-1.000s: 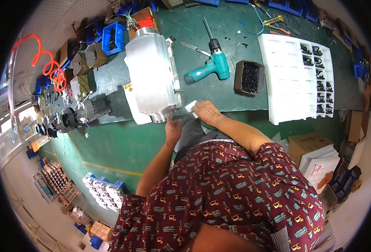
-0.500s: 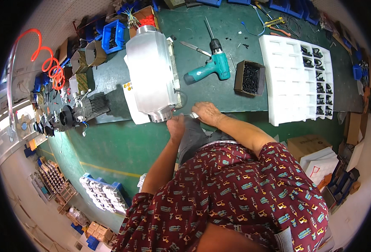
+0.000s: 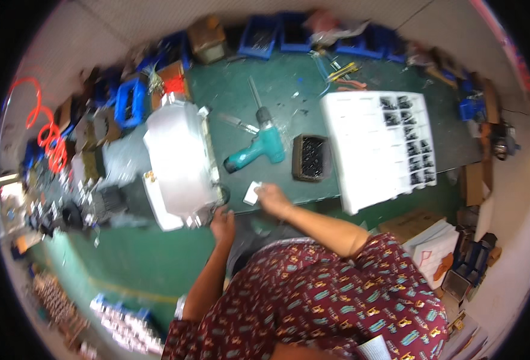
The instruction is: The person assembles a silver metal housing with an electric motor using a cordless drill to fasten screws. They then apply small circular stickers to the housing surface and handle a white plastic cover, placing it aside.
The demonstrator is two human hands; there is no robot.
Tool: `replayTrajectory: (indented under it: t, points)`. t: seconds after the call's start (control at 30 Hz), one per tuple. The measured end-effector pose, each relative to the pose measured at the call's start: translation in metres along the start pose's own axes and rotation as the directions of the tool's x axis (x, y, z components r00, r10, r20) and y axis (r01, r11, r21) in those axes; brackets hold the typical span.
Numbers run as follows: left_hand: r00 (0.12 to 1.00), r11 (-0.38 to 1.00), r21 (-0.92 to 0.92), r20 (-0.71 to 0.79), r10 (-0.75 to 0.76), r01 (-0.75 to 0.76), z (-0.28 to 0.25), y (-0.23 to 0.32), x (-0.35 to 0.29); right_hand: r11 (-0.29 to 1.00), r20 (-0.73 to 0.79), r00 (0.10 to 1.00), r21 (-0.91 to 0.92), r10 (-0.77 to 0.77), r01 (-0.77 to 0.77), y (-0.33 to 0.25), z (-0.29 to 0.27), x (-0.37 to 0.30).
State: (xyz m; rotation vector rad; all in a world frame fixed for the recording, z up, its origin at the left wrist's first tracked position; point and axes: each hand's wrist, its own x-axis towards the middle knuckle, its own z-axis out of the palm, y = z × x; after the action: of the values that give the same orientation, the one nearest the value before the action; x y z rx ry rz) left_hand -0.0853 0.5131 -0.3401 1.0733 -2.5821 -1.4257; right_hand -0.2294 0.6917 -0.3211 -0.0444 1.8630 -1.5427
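Observation:
A large silver metal housing (image 3: 178, 159) lies at the bench's front edge, left of the middle. My left hand (image 3: 221, 225) is at its near right end, beneath a dark round part (image 3: 222, 194); its fingers are blurred, and their grip does not show clearly. Over the bench's front edge, my right hand (image 3: 272, 200) pinches a small flat white piece (image 3: 252, 193), too smeared to name more exactly. Beyond that hand lie a teal cordless drill (image 3: 259, 149) with a long bit and a brown box (image 3: 310, 157) of small black parts, probably screws.
A white foam tray (image 3: 361, 150) with black parts in its right-hand pockets stands at the right. Blue bins (image 3: 259, 37) line the back. Pliers (image 3: 352, 84) lie far right of centre. An orange coiled hose (image 3: 51, 138) hangs at the left, above a motor (image 3: 109, 203).
The view has swung, shifting the bench leftward and lower in the picture. My right hand has moved forward over the bench with the white piece. My left hand stays by the housing's end.

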Motion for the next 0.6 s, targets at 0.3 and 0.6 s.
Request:
replayTrajectory:
  t: [0.3,0.6]
  points:
    - [0.935,0.885,-0.406,0.346,-0.081,0.227,0.008,0.0,-0.001,0.962,-0.503,0.82,-0.128,-0.274,0.243,-0.093,-0.115,-0.003]
    - [0.948,0.951,-0.27,0.31,-0.065,0.153,-0.029,-0.034,0.003,0.581,-0.573,0.797,-0.721,-0.194,-0.377,-0.057,-0.217,0.049]
